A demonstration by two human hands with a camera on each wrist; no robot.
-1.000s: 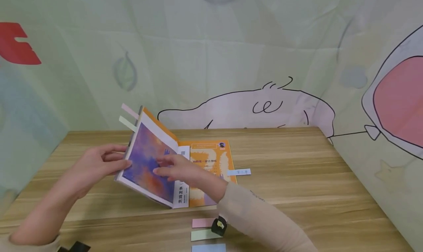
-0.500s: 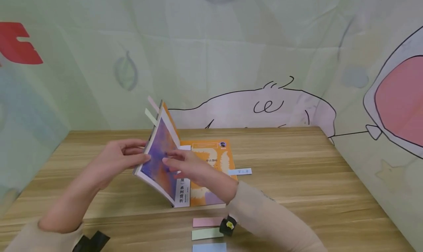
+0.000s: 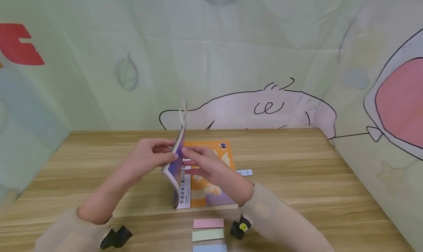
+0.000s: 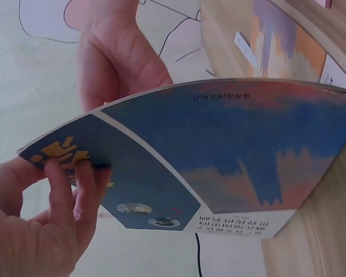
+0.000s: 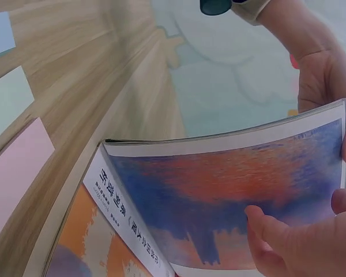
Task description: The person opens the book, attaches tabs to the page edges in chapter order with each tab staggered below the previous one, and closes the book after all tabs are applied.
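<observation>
An open book (image 3: pixel 211 198) lies on the table, its raised left part (image 3: pixel 175 167) standing almost upright. My left hand (image 3: pixel 153 154) pinches the outer edge of that part between thumb and fingers. On its inner side is a painting page (image 5: pixel 230 179) in blue and orange; the dark back cover (image 4: pixel 144 161) faces the other way. Right at the painting page, my right hand (image 3: pixel 209 162) holds its fingers extended, a fingertip against the page in the right wrist view. The flat right part shows an orange page beside a white strip with printed characters.
A blue marker tab (image 3: pixel 245 172) sticks out from the book's right side, and pale tabs (image 3: pixel 181 116) rise from the upright part. Pink (image 3: pixel 208 223), green (image 3: pixel 207 235) and blue (image 3: pixel 209 248) sticky-note pads lie in front on the wooden table (image 3: pixel 281 193).
My left hand has moved right, swinging the raised part of the book from a leftward lean to nearly upright. My right hand has shifted right as well.
</observation>
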